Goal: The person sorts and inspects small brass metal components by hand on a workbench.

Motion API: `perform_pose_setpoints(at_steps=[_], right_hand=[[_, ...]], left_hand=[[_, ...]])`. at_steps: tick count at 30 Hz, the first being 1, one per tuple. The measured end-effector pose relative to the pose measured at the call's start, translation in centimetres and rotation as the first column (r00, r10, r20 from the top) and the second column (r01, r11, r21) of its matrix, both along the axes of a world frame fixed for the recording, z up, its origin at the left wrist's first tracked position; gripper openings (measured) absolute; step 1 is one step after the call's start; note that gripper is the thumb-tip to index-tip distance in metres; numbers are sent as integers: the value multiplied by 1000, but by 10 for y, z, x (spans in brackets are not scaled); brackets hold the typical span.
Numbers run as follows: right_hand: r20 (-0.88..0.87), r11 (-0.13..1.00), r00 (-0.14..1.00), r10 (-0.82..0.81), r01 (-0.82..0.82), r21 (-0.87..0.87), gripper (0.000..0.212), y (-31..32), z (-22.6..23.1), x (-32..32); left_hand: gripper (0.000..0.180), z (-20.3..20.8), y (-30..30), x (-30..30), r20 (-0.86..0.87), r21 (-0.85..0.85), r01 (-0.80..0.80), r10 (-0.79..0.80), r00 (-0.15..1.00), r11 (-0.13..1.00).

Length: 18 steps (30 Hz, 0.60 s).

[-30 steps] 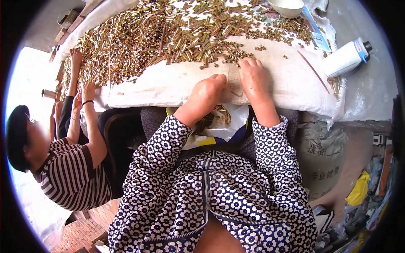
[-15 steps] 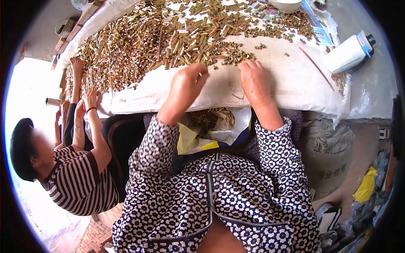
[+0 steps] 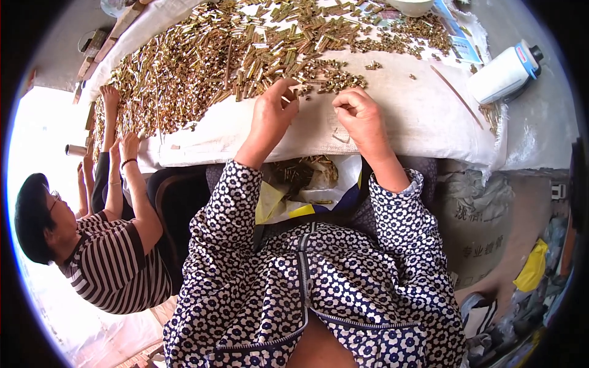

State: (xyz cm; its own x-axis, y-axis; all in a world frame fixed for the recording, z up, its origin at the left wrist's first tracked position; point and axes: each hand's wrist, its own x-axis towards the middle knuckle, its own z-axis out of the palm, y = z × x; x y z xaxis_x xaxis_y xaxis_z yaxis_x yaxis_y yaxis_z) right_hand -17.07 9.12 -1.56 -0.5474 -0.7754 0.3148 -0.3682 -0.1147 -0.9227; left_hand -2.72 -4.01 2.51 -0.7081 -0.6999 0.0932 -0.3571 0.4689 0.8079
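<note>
On the white cloth point(image 3: 405, 116), a dense spread of small brass-coloured metal pieces point(image 3: 245, 55) lies loose, thinning at its near edge. The left hand point(image 3: 270, 116) pinches one piece between thumb and fingertips at that edge. The right hand point(image 3: 362, 116) is curled narrow just beside it; what it holds cannot be told.

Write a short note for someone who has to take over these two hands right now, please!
Left hand: raised at the near edge of the brass pieces, fingertips pinching among them; what it grips is too small to tell.
Right hand: curled over the white cloth, contents hidden.
Done: some pieces lie in the bag on the lap.
Left: the big heap on the table.
</note>
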Motion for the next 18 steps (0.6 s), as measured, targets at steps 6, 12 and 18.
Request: perform_pose_setpoints(at_steps=[6, 12, 18], right_hand=[[147, 983, 975, 164, -174, 54, 10, 3, 16, 13], [313, 962, 920, 234, -265, 60, 11, 4, 10, 25], [406, 957, 875, 265, -291, 3, 10, 5, 11, 30]], left_hand=[[8, -8, 12, 27, -305, 599, 123, 83, 949, 791], [7, -8, 25, 34, -364, 744, 154, 200, 910, 651], [6, -9, 31, 35, -441, 746, 232, 201, 875, 624]])
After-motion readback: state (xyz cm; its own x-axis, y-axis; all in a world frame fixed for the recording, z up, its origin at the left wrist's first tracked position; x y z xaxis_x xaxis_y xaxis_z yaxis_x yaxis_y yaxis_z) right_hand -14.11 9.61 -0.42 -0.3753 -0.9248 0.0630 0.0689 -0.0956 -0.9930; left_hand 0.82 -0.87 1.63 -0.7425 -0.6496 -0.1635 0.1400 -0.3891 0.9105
